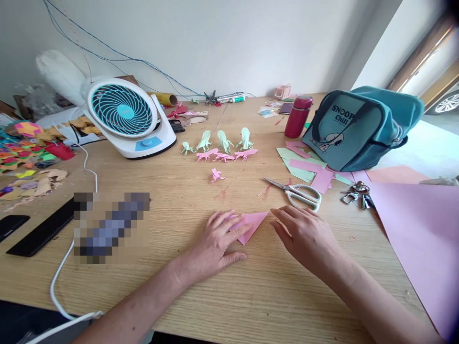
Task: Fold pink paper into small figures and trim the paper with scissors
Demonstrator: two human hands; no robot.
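My left hand (218,239) lies flat with spread fingers on a folded piece of pink paper (254,223), pressing it to the table and covering its left part. The visible part of the paper comes to a point at the right. Just beside that point is my right hand (299,229), thumb apart from the fingers and nothing seen between them. Scissors (299,193) with white handles lie beyond my right hand, blades toward the left. Farther back stand several folded green paper figures (224,142), with pink ones (224,156) in front. A single pink figure (216,176) sits nearer to me.
Cut pink and green paper strips (304,165) lie by a teal bag (353,129) and a red bottle (298,117). Keys (358,195) and a large pink sheet (419,239) are at right. A fan (124,114), white cable (59,282) and blurred item (114,227) occupy the left.
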